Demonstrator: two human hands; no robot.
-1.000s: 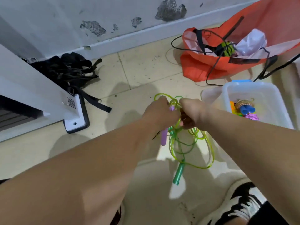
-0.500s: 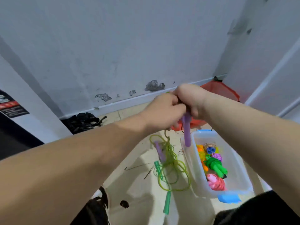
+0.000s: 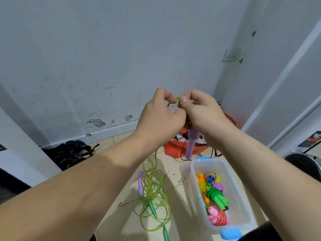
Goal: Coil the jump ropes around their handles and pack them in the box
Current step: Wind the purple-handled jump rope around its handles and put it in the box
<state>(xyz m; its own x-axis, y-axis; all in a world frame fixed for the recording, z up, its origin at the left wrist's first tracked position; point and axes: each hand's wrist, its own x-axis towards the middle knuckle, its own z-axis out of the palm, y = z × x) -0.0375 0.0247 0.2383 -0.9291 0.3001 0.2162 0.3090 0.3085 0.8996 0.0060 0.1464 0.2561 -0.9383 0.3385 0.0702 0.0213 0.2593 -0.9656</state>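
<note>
While the left hand [image 3: 161, 117] and right hand [image 3: 199, 113] meet at the middle of the frame, each pinches the green rope [image 3: 171, 101] with curled fingers and thumb. A small loop of it arches between them. A purple handle [image 3: 191, 145] hangs straight down just below the touching palms; which hand grips it cannot be told. The rope trails down to a loose tangle at lower centre, left of the clear box [image 3: 192, 169], which holds coiled ropes at lower right.

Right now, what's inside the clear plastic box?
In the box: coiled orange rope, tan rope with blue handles, purple rope, green rope, pink rope. Anything beneath them is covered.
</note>
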